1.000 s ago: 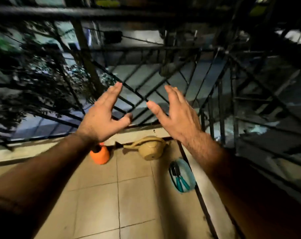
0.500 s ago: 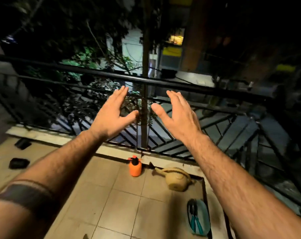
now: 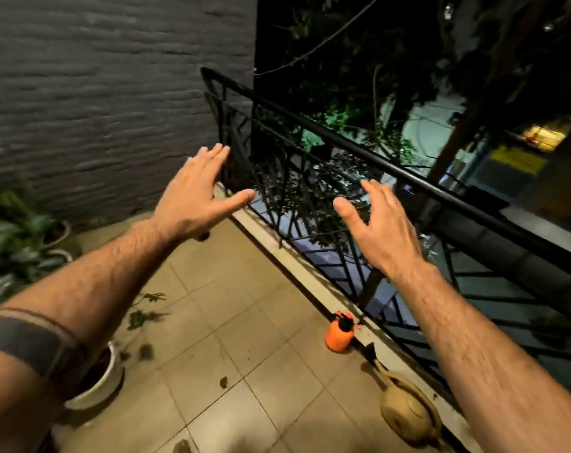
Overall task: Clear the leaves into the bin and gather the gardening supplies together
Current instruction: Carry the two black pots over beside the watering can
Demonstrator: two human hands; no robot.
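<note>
Both my hands are held out in front of me, palms down, fingers straight and spread, holding nothing. My left hand hovers above the tiled floor near the balcony corner. My right hand is in front of the black railing. An orange spray bottle stands on the tiles by the railing's base. A tan watering can lies further toward me along the same edge, partly behind my right forearm. Loose leaves and dark bits are scattered on the tiles below my left forearm.
A black metal railing runs diagonally along the right of the beige tiled floor. A grey brick wall closes the far left. A white pot sits under my left arm, and leafy potted plants stand at the left.
The view has swung left: the wall, corner, plants and scattered leaves have come into sight, and the teal tray with shears has left it. My hands stay open and raised.
</note>
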